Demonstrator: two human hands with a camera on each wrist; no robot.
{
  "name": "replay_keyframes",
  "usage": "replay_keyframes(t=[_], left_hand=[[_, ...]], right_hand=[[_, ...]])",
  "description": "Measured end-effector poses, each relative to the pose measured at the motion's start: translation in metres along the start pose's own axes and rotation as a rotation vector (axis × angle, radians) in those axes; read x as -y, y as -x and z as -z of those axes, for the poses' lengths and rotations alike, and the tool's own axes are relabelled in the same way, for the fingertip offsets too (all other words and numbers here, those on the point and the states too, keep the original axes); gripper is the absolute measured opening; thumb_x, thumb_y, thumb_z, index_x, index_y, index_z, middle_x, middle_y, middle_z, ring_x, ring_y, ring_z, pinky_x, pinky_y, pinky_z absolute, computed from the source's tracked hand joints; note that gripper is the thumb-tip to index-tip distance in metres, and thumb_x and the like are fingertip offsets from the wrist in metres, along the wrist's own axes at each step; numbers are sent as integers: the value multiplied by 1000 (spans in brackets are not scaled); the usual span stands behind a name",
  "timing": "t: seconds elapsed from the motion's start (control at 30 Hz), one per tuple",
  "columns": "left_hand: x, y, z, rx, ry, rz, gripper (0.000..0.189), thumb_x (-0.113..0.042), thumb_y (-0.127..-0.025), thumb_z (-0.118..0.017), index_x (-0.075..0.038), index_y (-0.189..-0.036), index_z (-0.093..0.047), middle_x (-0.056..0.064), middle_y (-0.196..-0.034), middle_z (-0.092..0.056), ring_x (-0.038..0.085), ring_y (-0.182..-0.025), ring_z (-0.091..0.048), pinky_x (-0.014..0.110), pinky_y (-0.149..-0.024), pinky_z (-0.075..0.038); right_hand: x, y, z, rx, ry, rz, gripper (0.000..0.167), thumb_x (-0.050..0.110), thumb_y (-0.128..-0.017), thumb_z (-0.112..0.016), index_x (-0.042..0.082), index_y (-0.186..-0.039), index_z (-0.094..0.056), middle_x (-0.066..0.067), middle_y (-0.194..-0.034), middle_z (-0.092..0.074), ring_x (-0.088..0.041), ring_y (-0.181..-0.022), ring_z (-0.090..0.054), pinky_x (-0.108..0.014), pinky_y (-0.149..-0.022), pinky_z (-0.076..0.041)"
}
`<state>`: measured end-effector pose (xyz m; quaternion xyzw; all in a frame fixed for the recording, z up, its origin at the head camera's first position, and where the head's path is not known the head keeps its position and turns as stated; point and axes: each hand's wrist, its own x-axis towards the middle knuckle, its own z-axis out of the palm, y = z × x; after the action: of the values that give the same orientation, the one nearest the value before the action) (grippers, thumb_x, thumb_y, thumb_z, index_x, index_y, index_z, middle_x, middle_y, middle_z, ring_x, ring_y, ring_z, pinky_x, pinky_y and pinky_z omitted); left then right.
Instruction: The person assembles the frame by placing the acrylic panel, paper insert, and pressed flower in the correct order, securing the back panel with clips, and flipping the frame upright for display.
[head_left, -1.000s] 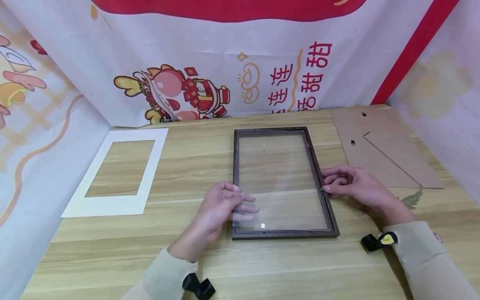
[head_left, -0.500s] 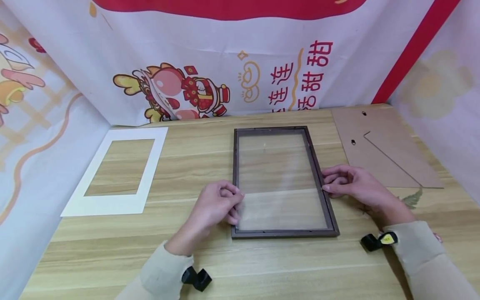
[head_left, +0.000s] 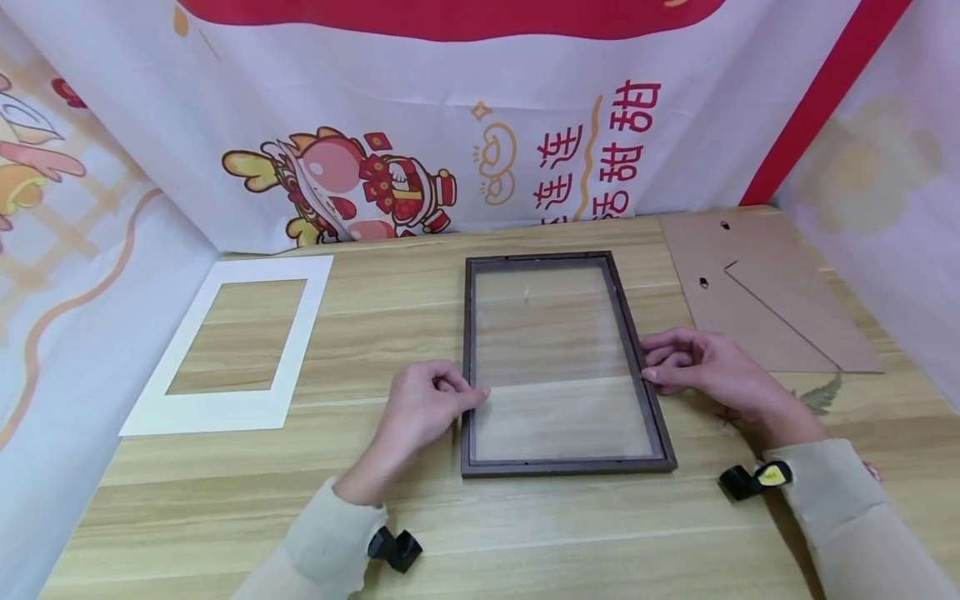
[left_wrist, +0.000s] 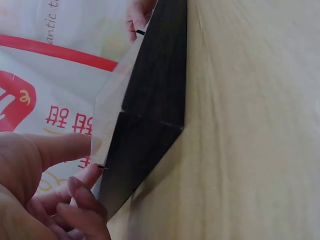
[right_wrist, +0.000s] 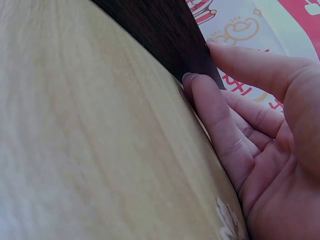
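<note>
A dark brown picture frame (head_left: 570, 468) lies face down on the wooden table, with a clear sheet (head_left: 558, 333) inside its rails. At the frame's left rail, my left hand (head_left: 423, 404) pinches the edge, thumb over the rail onto the sheet and fingers curled at the outer side. In the left wrist view the thumb (left_wrist: 65, 147) meets the pale edge of the sheet. My right hand (head_left: 705, 367) grips the right rail between thumb and fingers. The right wrist view shows a fingertip (right_wrist: 192, 82) against the rail's outer side (right_wrist: 165, 35), near the tabletop.
A white mat board (head_left: 217, 408) with a cut-out window lies at the left. The brown backing board (head_left: 780, 292) with small hangers lies back right. A pressed fern leaf (head_left: 822, 396) lies by the right wrist. Printed cloth (head_left: 450, 100) walls the table's back and sides.
My left hand has drawn its fingers out from under the clear sheet, and the sheet has come down into the frame. The right hand has stayed at the right rail.
</note>
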<state>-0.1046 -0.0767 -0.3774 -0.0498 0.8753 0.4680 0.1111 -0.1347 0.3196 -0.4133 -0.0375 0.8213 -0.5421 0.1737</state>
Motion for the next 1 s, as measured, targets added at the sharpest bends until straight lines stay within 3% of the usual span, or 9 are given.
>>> replay_keyframes(t=[0.3, 1.0], left_hand=[[2, -3, -6, 19, 101, 55, 25, -12, -84, -90, -11, -89, -66, -2, -73, -54, 15, -68, -50, 25, -60, -42], [8, -8, -10, 34, 63, 24, 24, -13, -86, -89, -10, -88, -65, -2, -72, -53, 15, -67, -50, 26, -60, -41]], right_hand=[[2, 0, 1, -3, 2, -1, 59, 20, -96, -83, -2, -144, -58, -5, -115, -75, -13, -93, -76, -33, -82, -68], [6, 2, -2, -8, 7, 16, 56, 17, -97, -82, -4, -143, -59, -6, -115, -75, -11, -94, -74, -29, -83, -67]])
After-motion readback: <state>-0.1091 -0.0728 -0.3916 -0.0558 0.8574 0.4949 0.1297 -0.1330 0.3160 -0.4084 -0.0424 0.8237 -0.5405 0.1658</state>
